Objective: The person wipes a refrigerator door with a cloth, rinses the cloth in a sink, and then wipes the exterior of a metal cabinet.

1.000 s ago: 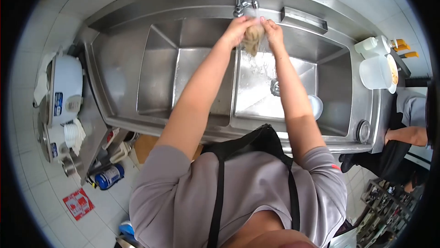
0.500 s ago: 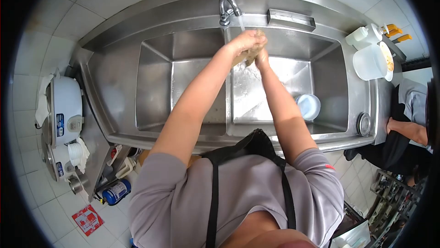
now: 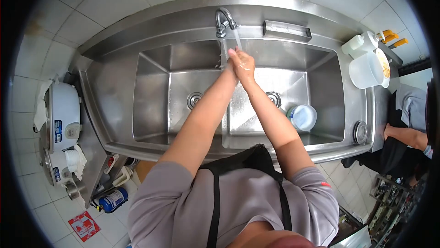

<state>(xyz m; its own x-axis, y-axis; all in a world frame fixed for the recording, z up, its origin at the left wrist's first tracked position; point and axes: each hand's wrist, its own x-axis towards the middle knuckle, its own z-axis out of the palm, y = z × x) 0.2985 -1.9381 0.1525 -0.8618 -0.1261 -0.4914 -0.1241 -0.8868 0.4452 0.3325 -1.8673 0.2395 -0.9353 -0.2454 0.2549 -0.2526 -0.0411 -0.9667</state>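
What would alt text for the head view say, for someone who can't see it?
Seen from above, a person presses the left hand and right hand together under water running from the tap over a steel double sink. A bowl lies in the right basin; rice cookers stand far left.

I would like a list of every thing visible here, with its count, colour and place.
sink: 1, steel, two basins, against the tiled wall
tap: 1, chrome, behind the divider, water running
drains: 2, one per basin
bowl: 1, pale blue, right basin
tub: 1, white, counter right of sink
bottles: white, orange tips, behind the tub, number unclear
rice cookers: 2, white, left counter
can: 1, blue, floor at left
co-worker: 1, grey sleeve, far right
left hand: under the water, against the right hand
right hand: under the water
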